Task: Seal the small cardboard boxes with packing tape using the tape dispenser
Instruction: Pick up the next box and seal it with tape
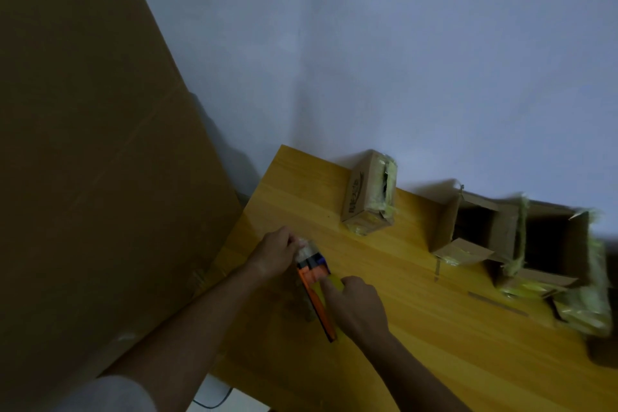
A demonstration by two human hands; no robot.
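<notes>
Pale blue-grey wall (401, 43) fills the far side of the head view, with a big brown cardboard sheet (83, 144) leaning at the left and a yellow wooden table (418, 344) running from the centre to the right. Everything is dim and a little blurred.

On the near left part of the table both hands work at an orange tape dispenser (316, 288) lying on the wood. The left hand (276, 252) curls round the far end, where clear tape shows; the right hand (357, 306) rests on the dispenser's near side with fingers bent, but whether it truly grips is hard to tell.

One small box (369, 192) stands far of the hands, closed and wrapped in yellowish tape. To the right sit two open boxes (521, 237), flaps up and ragged tape hanging, well apart from the dispenser.

The step seems to be freeing the tape end. Best done by steadying the body with one hand, peeling a short clean tab without letting it fold onto itself, then carrying the dispenser to an open box after pressing its flaps flat.
</notes>
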